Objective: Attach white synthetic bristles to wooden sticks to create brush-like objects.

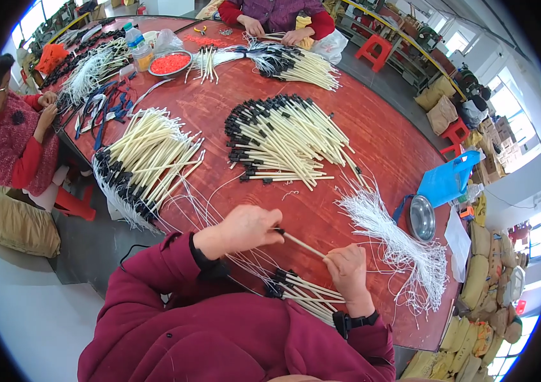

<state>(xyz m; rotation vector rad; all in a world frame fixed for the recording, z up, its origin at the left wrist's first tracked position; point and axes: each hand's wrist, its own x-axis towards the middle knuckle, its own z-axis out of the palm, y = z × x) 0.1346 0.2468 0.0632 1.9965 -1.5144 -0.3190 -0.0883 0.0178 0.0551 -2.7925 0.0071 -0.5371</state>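
Observation:
Both hands are closed on one thin cream stick (303, 244) with a black end, held over the near part of the table. My left hand (248, 228) pinches it by the black end. Around its other end close the fingers of my right hand (348, 270). Right below them, close to my body, lies a small bundle of black-ended sticks (308, 294) with white strings trailing to the left. A big pile of similar sticks (292, 143) lies beyond my hands, and another, stringed pile (156, 153) is to the left. White strings (397, 245) are heaped at the right.
The red table (210, 105) also bears a metal bowl (422, 218), a blue plastic container (445, 181), and a bowl of small orange-red pieces (170, 63) beside a bottle (137, 46). One co-worker (25, 140) sits at the left, another (277, 19) works at the far edge. Sacks (474, 280) are stacked at the right.

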